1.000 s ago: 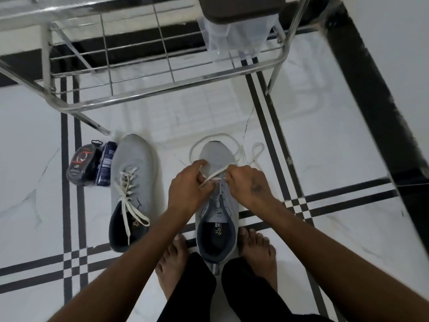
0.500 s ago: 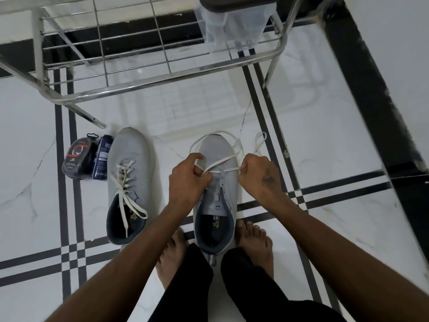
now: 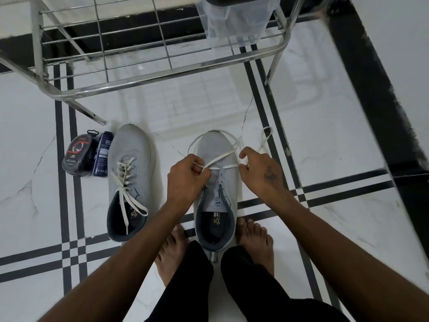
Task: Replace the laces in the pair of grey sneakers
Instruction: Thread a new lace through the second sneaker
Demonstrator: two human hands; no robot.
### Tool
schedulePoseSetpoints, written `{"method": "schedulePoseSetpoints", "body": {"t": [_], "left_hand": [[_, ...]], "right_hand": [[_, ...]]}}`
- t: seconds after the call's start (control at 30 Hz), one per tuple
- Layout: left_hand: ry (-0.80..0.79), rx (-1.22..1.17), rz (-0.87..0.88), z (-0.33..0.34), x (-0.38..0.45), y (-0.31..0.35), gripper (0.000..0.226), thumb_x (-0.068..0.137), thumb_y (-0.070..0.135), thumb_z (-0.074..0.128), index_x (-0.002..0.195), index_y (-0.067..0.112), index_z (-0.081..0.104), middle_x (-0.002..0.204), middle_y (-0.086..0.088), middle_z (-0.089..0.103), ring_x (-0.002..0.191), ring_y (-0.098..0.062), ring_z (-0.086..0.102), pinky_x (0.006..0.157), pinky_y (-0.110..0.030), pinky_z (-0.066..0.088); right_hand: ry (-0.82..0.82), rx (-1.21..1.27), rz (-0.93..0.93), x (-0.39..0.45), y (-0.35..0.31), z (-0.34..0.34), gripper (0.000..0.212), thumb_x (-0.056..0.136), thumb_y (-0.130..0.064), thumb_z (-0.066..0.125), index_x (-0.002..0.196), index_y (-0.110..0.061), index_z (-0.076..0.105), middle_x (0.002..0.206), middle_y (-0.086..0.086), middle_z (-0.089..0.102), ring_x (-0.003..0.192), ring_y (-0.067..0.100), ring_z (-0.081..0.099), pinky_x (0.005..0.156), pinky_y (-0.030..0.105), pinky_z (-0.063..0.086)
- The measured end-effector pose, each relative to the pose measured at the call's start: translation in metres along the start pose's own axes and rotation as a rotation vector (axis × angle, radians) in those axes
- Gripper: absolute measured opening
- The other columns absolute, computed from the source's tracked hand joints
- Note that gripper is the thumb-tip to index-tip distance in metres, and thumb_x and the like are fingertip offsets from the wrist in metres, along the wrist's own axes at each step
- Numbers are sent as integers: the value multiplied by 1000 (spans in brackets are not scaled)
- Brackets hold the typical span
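Metal rack [image 3: 162, 73] overhangs sneakers (floor [image 3: 325, 135] rightward seemingly open).

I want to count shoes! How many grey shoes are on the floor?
2. One shoe, laced, lies left beside two small packs. The other shoe sits between the bare feet, with the left hand and right hand pinching its lace. No others show.

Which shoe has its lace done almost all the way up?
The shoe on the left, beside the small packets. Its lace criss-crosses up many holes. The other shoe, between the feet, has lace through only its front holes, and both hands hold that lace.
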State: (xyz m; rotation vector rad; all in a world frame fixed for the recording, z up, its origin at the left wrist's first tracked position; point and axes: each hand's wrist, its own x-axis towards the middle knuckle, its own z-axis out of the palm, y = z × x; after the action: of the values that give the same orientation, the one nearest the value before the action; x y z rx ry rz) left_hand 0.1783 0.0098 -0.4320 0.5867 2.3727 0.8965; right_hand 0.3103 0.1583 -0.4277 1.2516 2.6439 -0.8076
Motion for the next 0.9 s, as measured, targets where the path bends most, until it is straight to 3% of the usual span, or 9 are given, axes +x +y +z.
{"method": "schedulePoseSetpoints", "body": {"t": [0.13,0.23,0.43,0.57,0.67,0.73,0.9], "left_hand": [[-28,71,53,0,1,1,10,79,28,69,88,25,68,73,10,65,71,-8,62,74,-36,55],[-81,237,125,0,7,3,18,78,34,69,90,22,63,80,5,63,76,-17,59,72,-34,49],[-195,342,157,0,25,7,18,89,30,62,83,14,55,81,-2,60,75,-20,52,66,-30,33],[-311,218,148,-13,34,-3,21,100,29,52,82,19,53,77,-1,61,78,-24,57,64,-32,38],[-376,169,159,-17,35,-10,20,104,28,45,89,15,51,89,-11,67,84,-31,64,77,-44,53],[-371,134,146,-16,33,-13,22,105,29,41,96,10,50,93,-13,67,86,-33,65,82,-50,54],[-314,-16,122,-13,28,-19,23,106,30,36,92,15,47,83,2,65,81,-22,67,81,-41,56]], "right_hand": [[-43,-9,-23,3,-8,5,12,99,-32,55,107,-25,61,90,-3,72,80,20,67,74,29,52],[-43,3,-34,4,-10,7,9,98,-32,57,96,-25,62,81,-5,69,75,17,65,66,27,45],[-88,52,-56,-1,-16,16,9,98,-29,60,103,-23,61,88,0,70,78,21,62,70,28,46],[-90,139,-24,-1,-15,18,8,97,-28,61,101,-22,65,83,-2,68,77,19,63,68,26,44],[-113,152,1,1,-16,19,9,97,-30,62,98,-22,65,80,-5,63,75,16,59,67,26,42],[-125,151,19,2,-17,19,9,97,-29,62,96,-21,65,79,-5,63,74,17,60,67,27,44],[-151,203,57,2,-18,18,10,98,-27,61,94,-18,64,82,0,69,77,19,67,77,38,58]]}}
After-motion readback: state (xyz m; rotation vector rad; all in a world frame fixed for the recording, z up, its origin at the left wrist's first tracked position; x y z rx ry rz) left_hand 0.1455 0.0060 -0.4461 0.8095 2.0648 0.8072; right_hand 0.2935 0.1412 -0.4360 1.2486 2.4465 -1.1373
